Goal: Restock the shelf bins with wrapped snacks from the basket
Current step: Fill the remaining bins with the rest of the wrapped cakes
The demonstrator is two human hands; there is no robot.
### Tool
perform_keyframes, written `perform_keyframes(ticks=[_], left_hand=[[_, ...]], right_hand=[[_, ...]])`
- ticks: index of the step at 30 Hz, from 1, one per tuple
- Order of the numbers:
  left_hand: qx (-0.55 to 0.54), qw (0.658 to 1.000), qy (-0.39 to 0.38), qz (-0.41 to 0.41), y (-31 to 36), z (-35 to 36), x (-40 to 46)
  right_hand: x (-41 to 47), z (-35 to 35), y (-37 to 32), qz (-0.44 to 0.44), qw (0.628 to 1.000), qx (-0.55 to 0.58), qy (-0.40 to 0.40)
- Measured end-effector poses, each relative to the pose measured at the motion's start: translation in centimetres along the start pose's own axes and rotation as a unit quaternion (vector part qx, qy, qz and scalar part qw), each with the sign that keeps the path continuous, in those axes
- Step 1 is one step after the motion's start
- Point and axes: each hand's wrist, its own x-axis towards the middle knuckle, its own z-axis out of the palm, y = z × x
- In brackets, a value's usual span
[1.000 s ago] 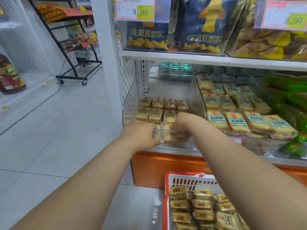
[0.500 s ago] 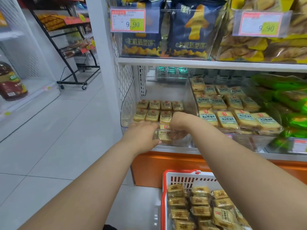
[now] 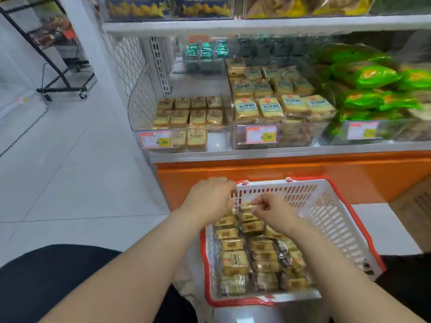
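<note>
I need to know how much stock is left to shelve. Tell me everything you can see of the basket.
The basket is white slotted plastic with a red rim, and stands on the floor before the orange shelf base. Wrapped snacks in yellow-brown packets fill its left half in rows; the right half shows bare wall. The left hand and the right hand reach in at its far end, fingers curled at packets there.

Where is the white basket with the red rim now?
In the head view, the basket sits on the floor at lower centre-right, in front of the orange shelf base, below the left hand and right hand.
</note>
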Motion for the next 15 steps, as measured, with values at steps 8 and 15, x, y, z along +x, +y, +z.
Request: perform_keyframes(ticks=[8, 15], left_hand=[[0.014, 0.971, -0.235, -0.046, 4.8, 12.4, -2.3], [0.080, 0.946, -0.298, -0.094, 4.6, 17.5, -3.7]], right_hand=[[-3.2, 5.7, 7.8, 0.112, 0.971, -0.124, -0.169], [-3.1, 5.9, 9.6, 0.124, 0.982, -0.058, -0.131]])
